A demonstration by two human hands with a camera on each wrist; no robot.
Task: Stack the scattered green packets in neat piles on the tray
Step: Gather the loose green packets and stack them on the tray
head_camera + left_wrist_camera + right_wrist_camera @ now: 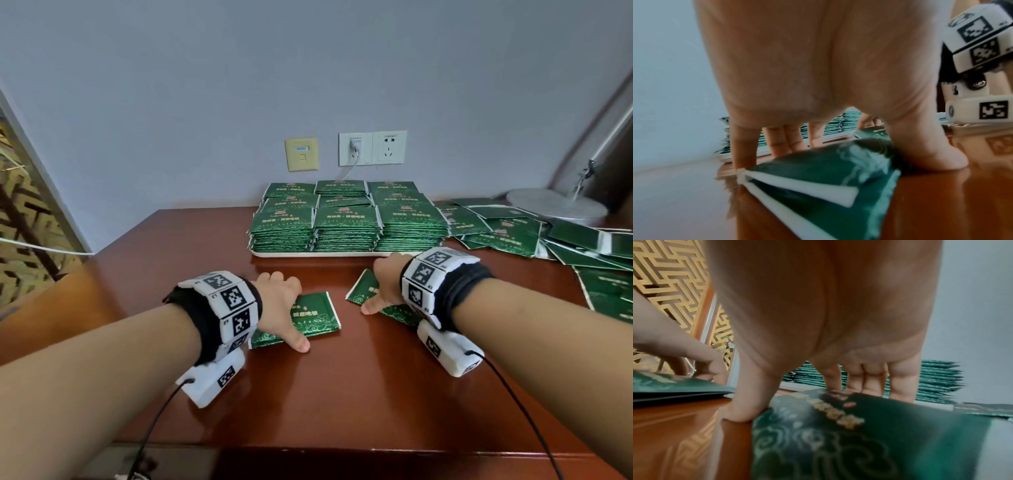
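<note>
Under the left hand [279, 301] lies one green packet [317, 317], its printed face up, reaching out past the thumb toward the right hand [385, 286]. A second packet [366, 289] lies under the right hand's fingers [900, 382], its near end running back beneath the wrist. Beyond both sets of fingertips stands the tray [329, 254], loaded with packet piles [346, 219]. More loose packets [513, 233] lie scattered to the right of the right hand.

All rest on a reddish-brown table [359, 394] against a pale wall [239, 85] with sockets [371, 148].

Each hand arches over its packet, fingers spread down onto its far part, thumb tip on the table at the packet's edge, gripping it.
</note>
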